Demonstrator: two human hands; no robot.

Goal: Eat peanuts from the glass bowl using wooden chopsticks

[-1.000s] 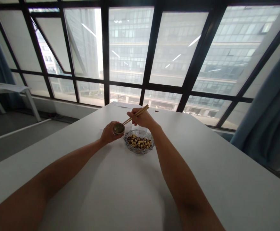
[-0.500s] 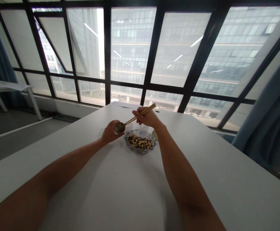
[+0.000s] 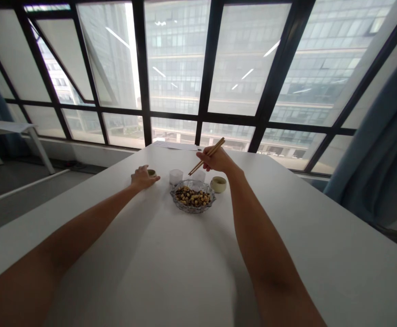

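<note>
On the left, my left hand (image 3: pixel 143 177) is wrapped round a small greenish cup (image 3: pixel 151 173), which stands upright at the table's surface. My right hand (image 3: pixel 216 160) grips a pair of wooden chopsticks (image 3: pixel 205 156), their tips pointing down and left above the back rim of a clear glass bowl (image 3: pixel 192 209). Mixed nuts or beans (image 3: pixel 193 196), yellowish and dark, lie in the bowl. Behind it stand two whitish translucent cups (image 3: pixel 176 176), one partly hidden by the chopsticks and bowl. A pale green cup (image 3: pixel 218 184) stands right of the bowl, below my right wrist.
A white table (image 3: pixel 171 263) spreads under both arms. White paper (image 3: pixel 176 146) lies at its far edge, by the windows. Another white table (image 3: pixel 6 127) stands at the far left. A blue curtain (image 3: pixel 372 150) hangs on the right.
My left hand has moved left and levelled the cup, which was tilted near the chopsticks. The chopsticks have shifted right and point more steeply down. The view has shifted slightly.
</note>
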